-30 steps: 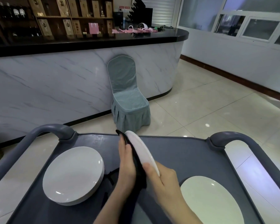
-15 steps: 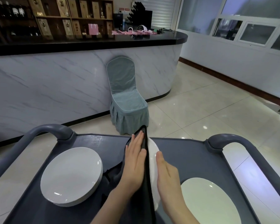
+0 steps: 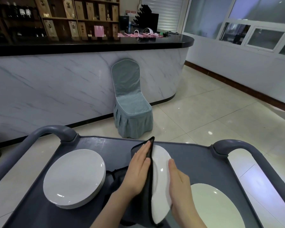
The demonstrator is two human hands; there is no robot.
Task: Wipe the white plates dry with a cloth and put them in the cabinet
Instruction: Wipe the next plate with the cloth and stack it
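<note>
Head view, glossy white plate (image 3: 160,171) on edge between flat left hand (image 3: 136,173) pressing black cloth (image 3: 147,203), straight-fingered right hand (image 3: 179,183) opposite

There is only one view, from a camera worn on the person's head, tipped forward and down. It sits close above the grey cart (image 3: 196,162), so the left hand (image 3: 138,171) and right hand (image 3: 179,185) fill the lower middle, with the forearms running off the bottom edge. Beyond the cart it faces the marble-fronted bar counter (image 3: 56,89) and a covered chair (image 3: 130,109) across the floor. The wide lens bends the edges, so the shelves (image 3: 72,17) behind the counter are probably straighter than they look.
</note>
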